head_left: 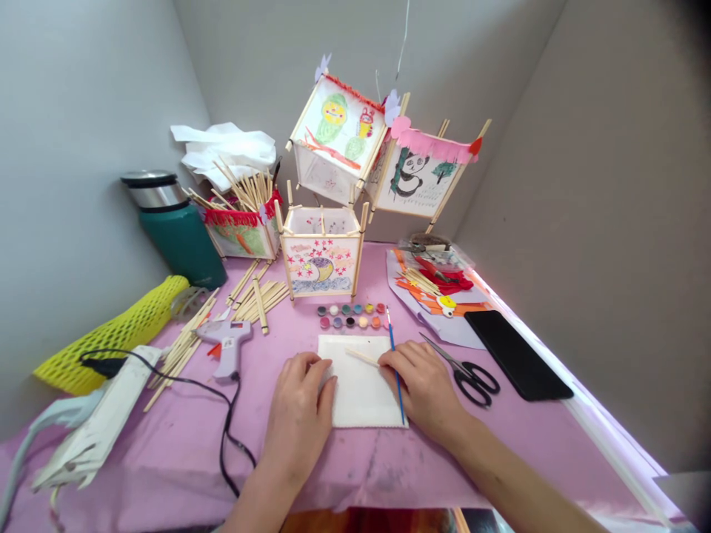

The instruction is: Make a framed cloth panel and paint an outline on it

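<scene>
A white square pad [361, 400] of cloth or paper lies flat in front of me. My left hand [300, 407] rests at its left edge, thumb apart from the curled fingers, holding nothing that I can see. Over the pad's right side, my right hand [419, 381] pinches the end of a thin pale wooden stick [361, 356], which points left across the pad. A blue paintbrush [391, 333] runs upright along the right fingers, tip away from me; whether they grip it too I cannot tell. Small paint pots [346, 309] stand in two rows just beyond the pad.
Black scissors [472, 377] and a phone [516, 355] lie right. To the left are a glue gun [227, 344] with its cord, a power strip [105, 414], wooden sticks [181, 348] and a green bottle [181, 229]. Decorated paper lanterns [322, 263] stand or hang behind.
</scene>
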Demonstrator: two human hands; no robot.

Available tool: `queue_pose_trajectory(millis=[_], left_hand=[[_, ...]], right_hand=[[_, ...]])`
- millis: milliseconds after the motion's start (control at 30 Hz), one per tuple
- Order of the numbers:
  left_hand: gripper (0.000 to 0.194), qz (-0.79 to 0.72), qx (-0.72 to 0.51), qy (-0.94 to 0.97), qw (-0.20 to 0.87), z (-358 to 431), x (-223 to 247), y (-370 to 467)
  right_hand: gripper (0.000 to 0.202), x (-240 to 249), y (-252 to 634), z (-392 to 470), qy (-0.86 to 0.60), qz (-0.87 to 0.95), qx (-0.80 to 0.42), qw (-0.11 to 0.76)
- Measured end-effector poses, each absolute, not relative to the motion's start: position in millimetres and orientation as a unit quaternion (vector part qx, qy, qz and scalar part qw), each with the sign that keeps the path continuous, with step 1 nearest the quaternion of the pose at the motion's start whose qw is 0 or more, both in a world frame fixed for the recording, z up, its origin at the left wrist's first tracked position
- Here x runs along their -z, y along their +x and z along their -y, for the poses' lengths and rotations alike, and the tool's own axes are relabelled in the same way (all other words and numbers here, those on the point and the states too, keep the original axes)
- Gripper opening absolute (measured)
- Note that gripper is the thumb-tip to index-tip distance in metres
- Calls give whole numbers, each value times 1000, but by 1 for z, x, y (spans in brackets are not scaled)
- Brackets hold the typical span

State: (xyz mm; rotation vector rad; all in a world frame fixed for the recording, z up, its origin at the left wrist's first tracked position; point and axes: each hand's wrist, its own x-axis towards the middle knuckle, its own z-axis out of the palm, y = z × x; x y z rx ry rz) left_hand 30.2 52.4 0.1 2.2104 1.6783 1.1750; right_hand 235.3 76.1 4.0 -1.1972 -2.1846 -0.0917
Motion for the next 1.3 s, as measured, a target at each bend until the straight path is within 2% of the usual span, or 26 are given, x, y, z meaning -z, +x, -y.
queue_pose_trajectory(millis=[100, 233, 300, 367, 467, 600, 667, 733, 833, 967, 1100, 1300], left_hand=[[26, -563, -473, 665, 132, -47, -8, 35], [50, -526, -558, 461, 446, -40, -19, 48], [46, -471, -551, 401, 561, -39, -21, 54], [38, -452, -532, 393, 598, -40, -22, 59], [29, -472, -557, 396, 557, -41, -29, 59], [33, -438, -630, 393, 507, -39, -53, 41], [33, -465, -623, 427, 462, -38, -65, 30], [32, -531, -574, 494, 380, -38, -69, 21], [27, -610, -456, 602, 242, -44, -54, 17], [23, -621, -367, 682, 121, -52, -19, 21], [34, -639, -296, 706, 76, -52, 0, 24], [35, -651, -267, 706, 75, -51, -1, 23]], right_hand=[[15, -10, 232, -70, -419, 833, 18, 361], [10, -17, 220, -61, -379, 823, -18, 423], [9, -19, 212, -57, -365, 813, -41, 452], [11, -20, 205, -55, -354, 804, -67, 474], [14, -21, 200, -53, -354, 794, -109, 482], [21, -25, 209, -56, -370, 753, -196, 507], [26, -29, 218, -62, -382, 713, -260, 527], [29, -32, 225, -70, -389, 677, -301, 546], [27, -34, 229, -81, -398, 658, -283, 573], [21, -21, 224, -86, -422, 661, -266, 561], [11, -2, 220, -81, -435, 649, -319, 537], [11, 0, 220, -84, -425, 632, -358, 540]])
